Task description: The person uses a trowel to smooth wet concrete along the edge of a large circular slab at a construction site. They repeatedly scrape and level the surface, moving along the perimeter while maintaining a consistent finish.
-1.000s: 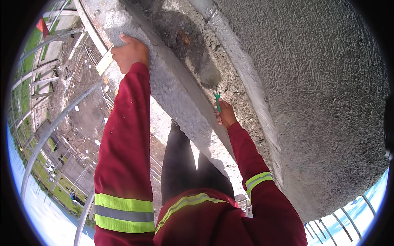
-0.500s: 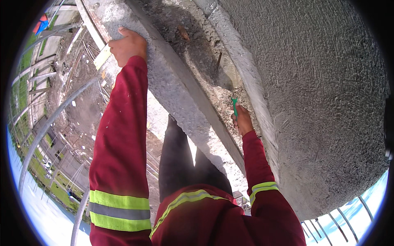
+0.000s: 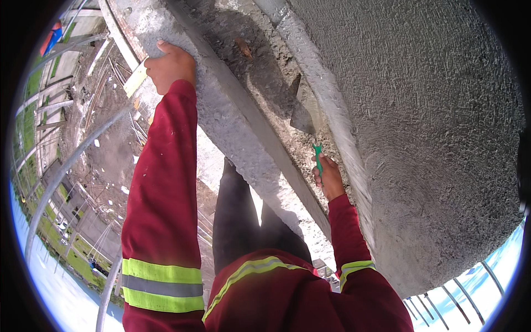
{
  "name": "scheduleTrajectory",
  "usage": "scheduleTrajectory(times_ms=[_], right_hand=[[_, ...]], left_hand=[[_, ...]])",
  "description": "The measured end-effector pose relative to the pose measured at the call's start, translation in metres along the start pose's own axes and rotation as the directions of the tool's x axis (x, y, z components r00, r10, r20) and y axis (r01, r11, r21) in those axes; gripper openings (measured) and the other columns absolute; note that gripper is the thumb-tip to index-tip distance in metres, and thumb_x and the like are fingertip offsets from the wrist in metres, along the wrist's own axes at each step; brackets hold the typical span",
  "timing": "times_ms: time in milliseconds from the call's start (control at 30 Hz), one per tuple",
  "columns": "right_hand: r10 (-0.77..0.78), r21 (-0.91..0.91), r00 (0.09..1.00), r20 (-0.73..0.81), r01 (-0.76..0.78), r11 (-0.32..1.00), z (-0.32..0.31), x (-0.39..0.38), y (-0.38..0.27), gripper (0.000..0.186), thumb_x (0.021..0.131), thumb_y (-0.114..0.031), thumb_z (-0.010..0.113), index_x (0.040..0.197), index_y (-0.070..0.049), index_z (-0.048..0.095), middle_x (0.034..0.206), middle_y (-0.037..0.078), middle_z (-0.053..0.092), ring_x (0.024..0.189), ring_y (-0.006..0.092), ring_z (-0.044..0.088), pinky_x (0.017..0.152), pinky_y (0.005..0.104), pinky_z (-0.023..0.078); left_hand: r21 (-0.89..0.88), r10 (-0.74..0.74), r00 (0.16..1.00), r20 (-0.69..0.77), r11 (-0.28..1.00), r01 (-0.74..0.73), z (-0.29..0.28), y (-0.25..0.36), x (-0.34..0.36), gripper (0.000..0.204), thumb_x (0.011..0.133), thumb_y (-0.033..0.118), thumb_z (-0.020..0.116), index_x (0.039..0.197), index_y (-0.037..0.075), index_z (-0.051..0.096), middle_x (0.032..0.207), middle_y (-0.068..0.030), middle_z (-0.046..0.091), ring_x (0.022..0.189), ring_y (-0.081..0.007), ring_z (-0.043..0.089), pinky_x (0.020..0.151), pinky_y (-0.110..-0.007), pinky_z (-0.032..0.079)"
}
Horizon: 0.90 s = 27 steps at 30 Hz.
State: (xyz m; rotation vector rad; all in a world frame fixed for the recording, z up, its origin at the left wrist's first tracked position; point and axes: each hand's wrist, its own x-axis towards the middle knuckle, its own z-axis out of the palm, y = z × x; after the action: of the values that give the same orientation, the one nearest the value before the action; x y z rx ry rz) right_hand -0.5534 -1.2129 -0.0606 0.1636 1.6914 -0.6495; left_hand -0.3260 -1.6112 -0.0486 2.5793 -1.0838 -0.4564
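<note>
My right hand (image 3: 330, 180) grips the green handle (image 3: 318, 157) of a trowel, fingers wrapped round it. The trowel's grey blade (image 3: 305, 110) points away from me, low in the rough channel between a concrete ledge and a plastered wall; its face shows, and whether it touches the mortar I cannot tell. Farther off on the left, my left hand (image 3: 171, 67) holds the outer edge of the concrete ledge (image 3: 232, 119). Its thumb lies on top while the fingers curl over the side, partly hidden. Crumbly mortar (image 3: 265, 72) lines the channel.
The freshly textured grey wall (image 3: 426, 122) rises close on my right. Beyond the ledge on the left is a drop to debris-strewn ground (image 3: 110, 160), crossed by a curved metal pole (image 3: 72, 160). Rebar ends (image 3: 456, 304) stick out at lower right.
My right hand has drawn slightly back toward me, and the trowel has turned from nearly edge-on to show its blade face. The left hand keeps its hold on the ledge.
</note>
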Motion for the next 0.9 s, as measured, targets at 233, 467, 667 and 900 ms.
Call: scheduleTrajectory(times_ms=[233, 467, 667, 900], right_hand=[[-0.491, -0.707, 0.870, 0.044, 0.375, 0.600, 0.018, 0.013, -0.001, 0.036, 0.111, -0.042, 0.054, 0.105, -0.008, 0.064, 0.064, -0.003, 0.049, 0.050, 0.0102, 0.044, 0.046, 0.0296, 0.037], [0.075, -0.136, 0.995, -0.069, -0.083, 0.987, -0.013, -0.013, 0.026, 0.042, 0.110, -0.049, 0.054, 0.111, -0.008, 0.064, 0.064, -0.004, 0.049, 0.043, 0.0065, 0.039, 0.039, 0.0265, 0.031], [-0.039, -0.333, 0.999, -0.020, 0.031, 0.942, -0.004, 0.076, 0.018, 0.046, 0.110, -0.048, 0.051, 0.109, -0.005, 0.065, 0.066, 0.004, 0.056, 0.047, 0.0142, 0.051, 0.043, 0.0335, 0.042], [-0.538, -0.636, 0.842, -0.042, 0.393, 0.664, -0.025, 0.048, 0.063, 0.037, 0.110, -0.044, 0.054, 0.110, -0.009, 0.066, 0.062, 0.001, 0.052, 0.043, 0.0119, 0.045, 0.040, 0.0331, 0.035]], left_hand=[[0.027, -0.015, 1.000, -0.001, 1.000, 0.015, -0.002, 0.000, -0.004, 0.074, 0.105, 0.059, 0.040, 0.137, -0.007, 0.050, 0.138, -0.0275, 0.060, 0.123, -0.0438, 0.064, 0.103, -0.055, 0.050], [0.002, -0.011, 1.000, 0.008, 1.000, 0.011, 0.000, 0.000, -0.001, 0.073, 0.104, 0.059, 0.041, 0.136, -0.006, 0.050, 0.136, -0.0269, 0.061, 0.122, -0.0441, 0.064, 0.102, -0.055, 0.050], [-0.052, 0.013, 1.000, 0.006, 0.999, -0.013, -0.005, 0.000, -0.005, 0.076, 0.105, 0.057, 0.042, 0.137, -0.011, 0.049, 0.137, -0.0326, 0.060, 0.125, -0.0466, 0.062, 0.106, -0.053, 0.049], [-0.057, 0.007, 0.999, 0.036, 0.998, -0.005, -0.006, 0.003, -0.008, 0.077, 0.105, 0.056, 0.041, 0.139, -0.013, 0.047, 0.139, -0.0338, 0.059, 0.127, -0.0473, 0.061, 0.109, -0.053, 0.047]])
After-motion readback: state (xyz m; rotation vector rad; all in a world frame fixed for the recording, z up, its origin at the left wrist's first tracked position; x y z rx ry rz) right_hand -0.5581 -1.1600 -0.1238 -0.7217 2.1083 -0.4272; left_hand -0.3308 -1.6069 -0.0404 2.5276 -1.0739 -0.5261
